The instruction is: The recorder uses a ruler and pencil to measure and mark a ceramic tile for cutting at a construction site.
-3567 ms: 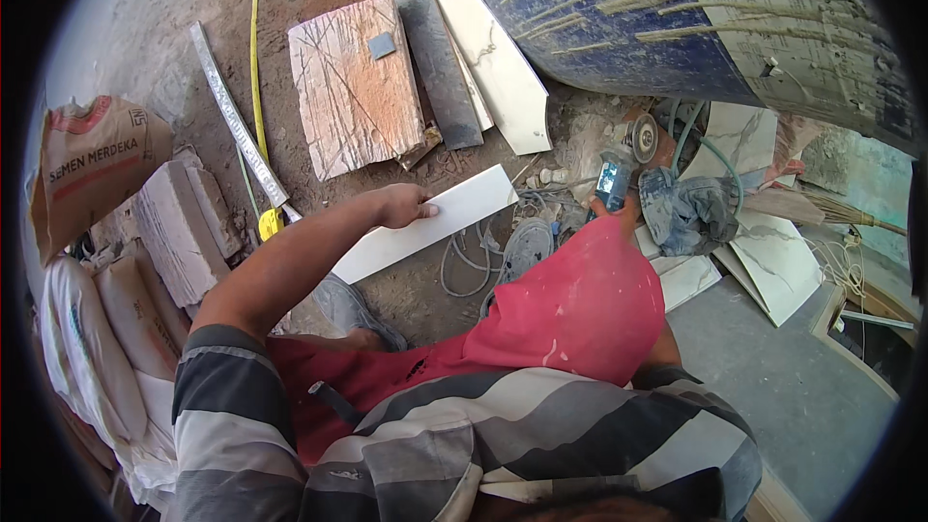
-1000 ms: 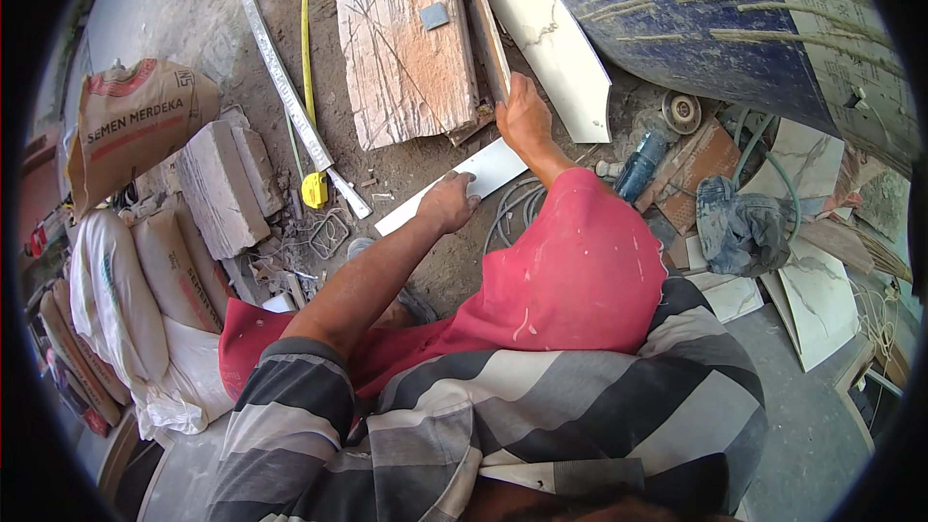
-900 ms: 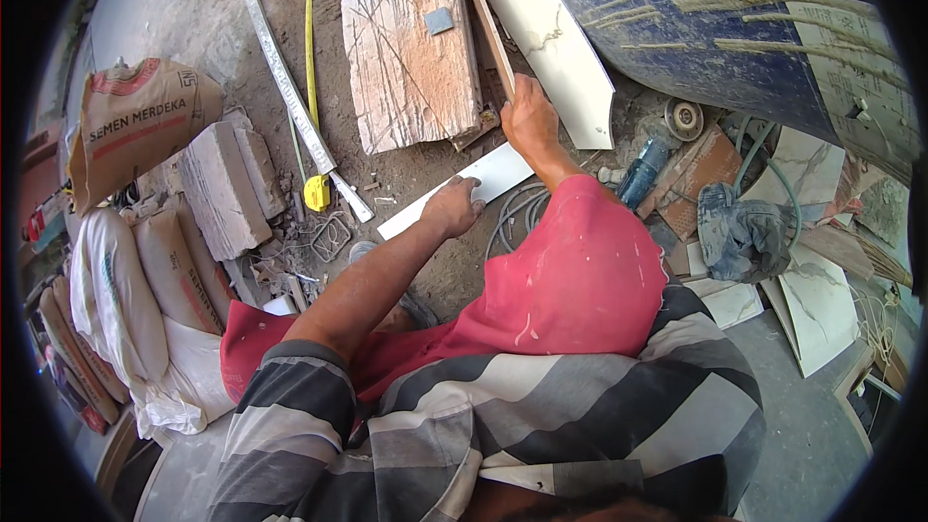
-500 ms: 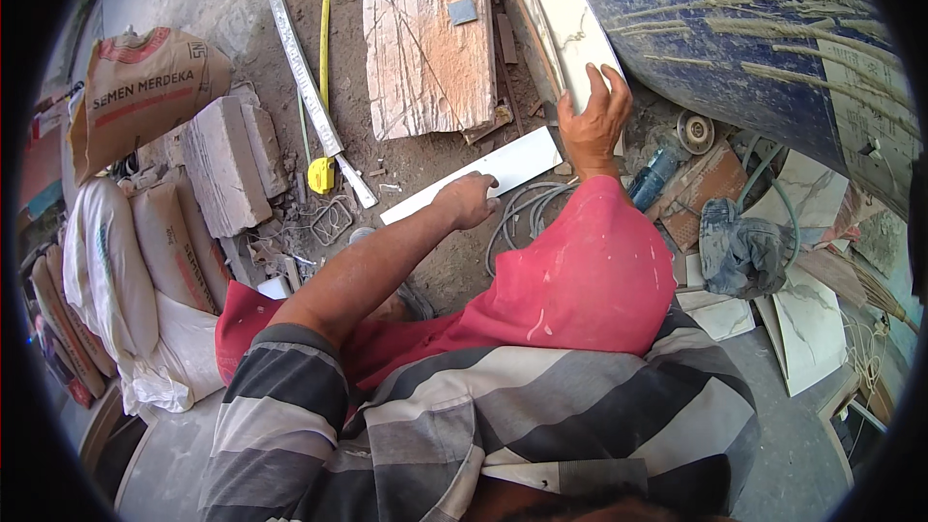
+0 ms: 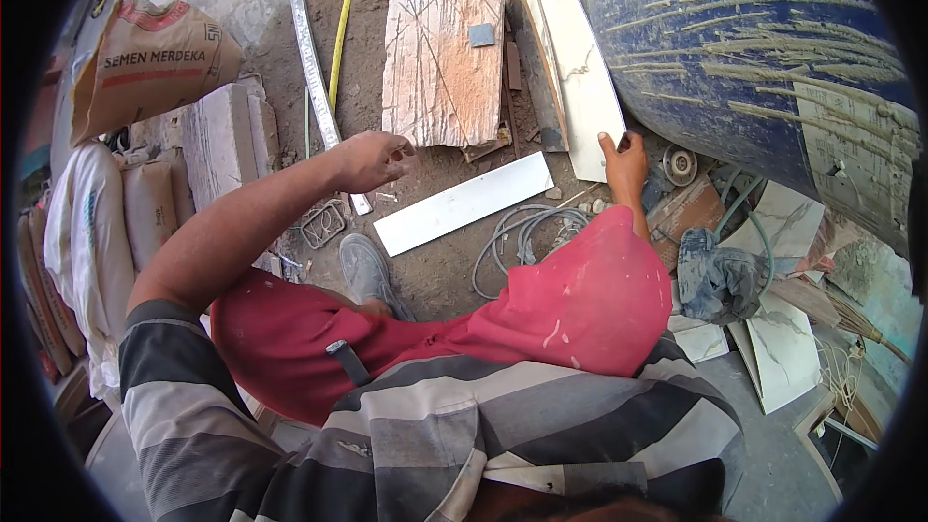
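Note:
My right hand (image 5: 626, 166) grips the near right corner of a long white marbled tile (image 5: 577, 77), thumb on its face. The tile leans beside a second tile (image 5: 534, 48) standing on edge. My left hand (image 5: 375, 162) hangs in the air with loosely bent, parted fingers and nothing visible in them. It is just off the near left corner of a scored pinkish block (image 5: 435, 68), which carries a small grey square piece (image 5: 481, 35). Below the block a narrow white tile strip (image 5: 464, 203) lies on the dirt floor.
A metal straightedge (image 5: 307, 53) and yellow measuring tape blade (image 5: 346, 24) lie left of the block. A blue drum (image 5: 715, 0) stands at right, an angle grinder (image 5: 680, 165) near it. Coiled cable (image 5: 522, 237) lies by my knee; a cement bag (image 5: 150, 68) stands at left.
My left hand has lifted off the narrow strip and moved left and away from me. My right hand has shifted down to the marbled tile's near corner and closed on it.

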Motion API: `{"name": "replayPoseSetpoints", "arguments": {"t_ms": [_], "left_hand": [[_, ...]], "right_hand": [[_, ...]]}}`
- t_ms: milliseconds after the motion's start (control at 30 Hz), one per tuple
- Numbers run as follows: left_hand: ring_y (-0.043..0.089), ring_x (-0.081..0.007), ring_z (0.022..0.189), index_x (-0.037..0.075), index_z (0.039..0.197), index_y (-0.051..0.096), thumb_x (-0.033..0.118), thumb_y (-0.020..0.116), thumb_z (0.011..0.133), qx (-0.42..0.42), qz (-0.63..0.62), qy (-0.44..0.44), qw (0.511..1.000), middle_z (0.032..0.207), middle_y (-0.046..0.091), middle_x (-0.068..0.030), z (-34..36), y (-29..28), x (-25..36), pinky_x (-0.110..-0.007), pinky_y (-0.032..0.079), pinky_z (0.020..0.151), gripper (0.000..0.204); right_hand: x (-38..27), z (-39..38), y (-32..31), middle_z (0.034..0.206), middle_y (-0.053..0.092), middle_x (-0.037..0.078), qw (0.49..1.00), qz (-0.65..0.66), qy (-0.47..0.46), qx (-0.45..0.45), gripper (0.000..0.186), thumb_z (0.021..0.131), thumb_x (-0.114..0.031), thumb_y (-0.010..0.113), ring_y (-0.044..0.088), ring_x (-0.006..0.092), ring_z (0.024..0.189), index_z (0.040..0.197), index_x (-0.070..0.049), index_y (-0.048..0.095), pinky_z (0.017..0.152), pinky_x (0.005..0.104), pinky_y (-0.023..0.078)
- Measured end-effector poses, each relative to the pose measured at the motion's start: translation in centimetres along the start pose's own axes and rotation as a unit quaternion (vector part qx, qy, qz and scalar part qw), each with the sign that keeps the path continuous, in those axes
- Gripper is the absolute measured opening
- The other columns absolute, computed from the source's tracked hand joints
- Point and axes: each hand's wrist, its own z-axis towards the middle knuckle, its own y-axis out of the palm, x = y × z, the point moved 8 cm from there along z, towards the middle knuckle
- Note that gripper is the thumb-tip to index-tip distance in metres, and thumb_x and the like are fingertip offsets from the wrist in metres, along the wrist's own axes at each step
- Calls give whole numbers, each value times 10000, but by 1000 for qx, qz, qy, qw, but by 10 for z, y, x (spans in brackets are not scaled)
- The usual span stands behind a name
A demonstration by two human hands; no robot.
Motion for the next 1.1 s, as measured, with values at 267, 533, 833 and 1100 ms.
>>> {"name": "replayPoseSetpoints", "arguments": {"t_ms": [267,533,833,1100], "left_hand": [[658,-290,1045,-1,1214,609,223,604,932,140,-100,-83,982,1112,675,-180,-37,-28,-100,-383,496,942,360],[614,-185,1047,-22,1251,572,189,576,952,250,-271,-63,928,1125,653,-130,-55,-35,-141,-328,463,947,366],[560,-106,957,33,1292,552,214,543,990,298,-508,-119,799,1138,599,-32,-133,43,-151,-269,447,857,352],[600,-131,1027,67,1312,535,236,523,1013,436,-625,-245,600,1203,604,-58,-255,123,-164,-266,478,861,343]], "right_hand": [[-3,10,16,1149,629,298,996,23,-53,-72,628,803,-286,765,616,428,1079,1251,81,521,924,462,476],[-121,-62,-59,1189,577,187,948,-28,-293,123,435,844,-188,721,597,345,1038,1206,-7,564,876,422,484],[-332,135,99,1060,677,257,876,-291,-383,-18,349,890,-247,579,642,439,1006,1145,-14,627,899,483,504],[-321,202,192,1233,644,215,930,-306,-177,-105,314,864,-97,562,622,359,1158,1137,-22,697,951,442,505]]}}
